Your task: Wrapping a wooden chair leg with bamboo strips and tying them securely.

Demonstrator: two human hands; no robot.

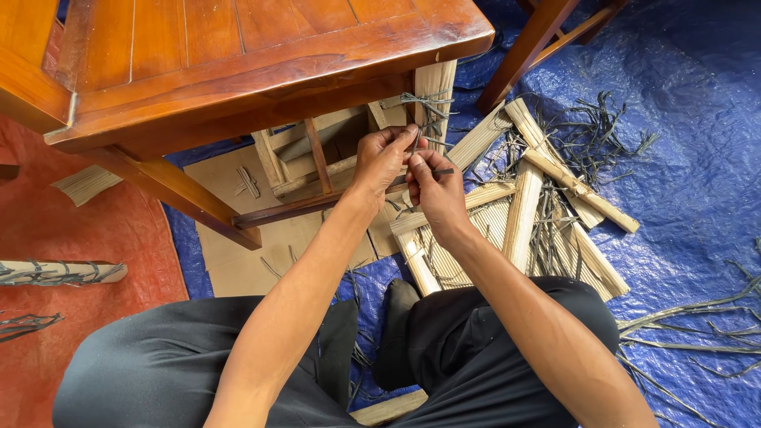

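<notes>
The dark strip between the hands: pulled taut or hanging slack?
Taut: the dark strip runs straight between the left hand and right hand, both pinching it.

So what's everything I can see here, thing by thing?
wooden table: one, reddish-brown, top left, above the hands
dark strip: one, thin, blackish, pinched between both hands
corrugated wrapping pieces: several, beige, on the tarp right of centre
loose strips: many, dark grey, scattered at right
tarp: one, blue, covering the floor at right
mat: one, red, left floor
cardboard sheet: one, brown, under the table
trousers: dark grey, bottom
left hand: one, on the strip
right hand: one, on the strip
</notes>
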